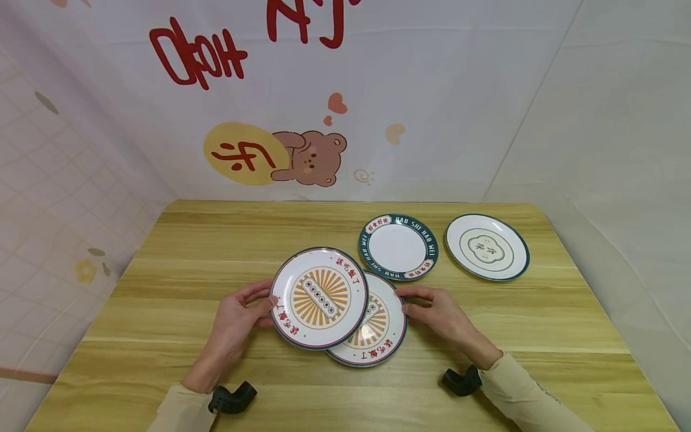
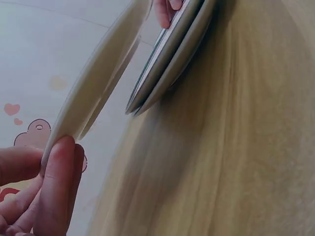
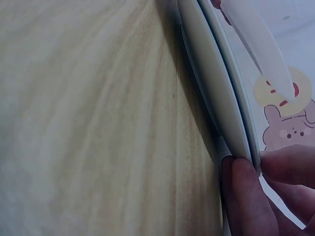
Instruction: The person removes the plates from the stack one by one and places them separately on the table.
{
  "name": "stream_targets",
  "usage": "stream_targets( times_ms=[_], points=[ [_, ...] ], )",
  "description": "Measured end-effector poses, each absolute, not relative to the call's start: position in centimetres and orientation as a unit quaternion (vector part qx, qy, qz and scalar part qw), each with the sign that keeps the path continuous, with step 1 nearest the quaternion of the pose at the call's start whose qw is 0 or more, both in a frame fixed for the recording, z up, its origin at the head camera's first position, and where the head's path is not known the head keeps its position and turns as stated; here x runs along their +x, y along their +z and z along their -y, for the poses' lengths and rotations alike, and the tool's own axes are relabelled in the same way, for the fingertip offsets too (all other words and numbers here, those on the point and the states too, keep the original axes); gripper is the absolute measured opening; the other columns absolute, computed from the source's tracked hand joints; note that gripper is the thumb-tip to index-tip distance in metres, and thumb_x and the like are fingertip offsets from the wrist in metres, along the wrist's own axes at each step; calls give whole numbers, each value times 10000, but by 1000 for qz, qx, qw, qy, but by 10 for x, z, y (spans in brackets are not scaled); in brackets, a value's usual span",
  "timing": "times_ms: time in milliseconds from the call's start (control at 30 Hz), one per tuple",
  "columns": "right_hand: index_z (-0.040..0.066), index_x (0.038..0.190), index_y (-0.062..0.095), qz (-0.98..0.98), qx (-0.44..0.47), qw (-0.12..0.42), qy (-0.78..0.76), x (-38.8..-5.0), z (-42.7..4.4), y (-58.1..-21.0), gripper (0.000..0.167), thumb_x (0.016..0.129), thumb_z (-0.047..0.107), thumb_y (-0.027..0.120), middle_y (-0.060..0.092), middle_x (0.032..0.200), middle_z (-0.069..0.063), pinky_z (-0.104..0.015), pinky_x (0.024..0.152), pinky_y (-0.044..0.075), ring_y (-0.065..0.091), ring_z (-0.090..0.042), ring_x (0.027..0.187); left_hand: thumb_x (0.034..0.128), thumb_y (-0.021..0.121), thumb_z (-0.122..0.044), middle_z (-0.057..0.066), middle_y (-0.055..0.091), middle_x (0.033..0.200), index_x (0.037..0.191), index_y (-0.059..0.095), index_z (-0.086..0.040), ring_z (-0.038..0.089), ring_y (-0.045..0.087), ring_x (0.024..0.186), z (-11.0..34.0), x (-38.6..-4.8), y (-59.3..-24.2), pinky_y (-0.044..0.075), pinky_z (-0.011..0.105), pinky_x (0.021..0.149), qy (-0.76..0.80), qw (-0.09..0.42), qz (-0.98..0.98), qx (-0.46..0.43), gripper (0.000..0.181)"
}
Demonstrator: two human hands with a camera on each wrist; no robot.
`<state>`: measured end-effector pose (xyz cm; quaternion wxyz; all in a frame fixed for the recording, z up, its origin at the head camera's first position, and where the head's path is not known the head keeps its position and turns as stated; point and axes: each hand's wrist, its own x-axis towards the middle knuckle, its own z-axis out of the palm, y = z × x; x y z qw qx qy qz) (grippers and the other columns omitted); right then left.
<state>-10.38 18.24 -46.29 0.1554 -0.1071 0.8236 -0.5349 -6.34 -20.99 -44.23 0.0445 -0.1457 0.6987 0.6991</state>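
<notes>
My left hand (image 1: 237, 318) pinches the left rim of a white plate (image 1: 318, 299) with an orange sunburst and red lettering, thumb on top and fingers beneath. In the left wrist view this plate (image 2: 93, 83) is apart from the others. My right hand (image 1: 439, 315) pinches the right rim of two stacked plates (image 1: 372, 342); the upper one bears the same sunburst. Both rims of the stack (image 3: 221, 88) show between thumb and fingers in the right wrist view. From the head view, the left plate covers part of the stack. The lower plate's face is hidden.
A green-rimmed plate (image 1: 398, 247) lies behind the stack. Farther right is a white plate (image 1: 510, 246) with a dark rim and a central emblem. All are over a wooden table (image 1: 194, 252), with a printed cloth wall (image 1: 432, 108) behind it.
</notes>
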Motion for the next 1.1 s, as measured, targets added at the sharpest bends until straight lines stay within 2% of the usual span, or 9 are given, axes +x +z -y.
stream_targets(
  times_ms=[267, 633, 967, 1100],
  points=[
    [54, 1274, 724, -817, -106, 158, -544, -104, -182, -463, 317, 958, 72, 717, 672, 1325, -129, -207, 906, 537, 616, -315, 1241, 943, 719, 17, 151, 674, 1184, 1357, 587, 113, 146, 717, 782, 215, -66, -440, 628, 308, 688, 696, 33, -700, -155, 445],
    [70, 1270, 731, -821, -107, 153, -539, -104, -183, -464, 314, 957, 86, 724, 673, 1327, -119, -211, 910, 535, 617, -313, 1241, 954, 718, 0, 37, 714, 983, 1319, 564, 151, 122, 715, 796, 229, -73, -436, 625, 288, 719, 713, 30, -679, -169, 424],
    [70, 1274, 728, -824, -109, 153, -535, -103, -183, -463, 315, 960, 91, 724, 679, 1321, -110, -212, 943, 513, 604, -312, 1268, 960, 724, -24, 32, 733, 916, 1240, 604, 105, 145, 729, 775, 243, -82, -432, 622, 284, 746, 734, 25, -653, -183, 331],
    [67, 1275, 728, -823, -107, 153, -536, -103, -183, -463, 316, 959, 87, 723, 681, 1317, -109, -276, 972, 531, 607, -308, 1264, 954, 732, -23, 38, 745, 904, 1166, 647, 57, 150, 736, 781, 245, -88, -431, 621, 285, 759, 747, 21, -639, -185, 241]
  ],
)
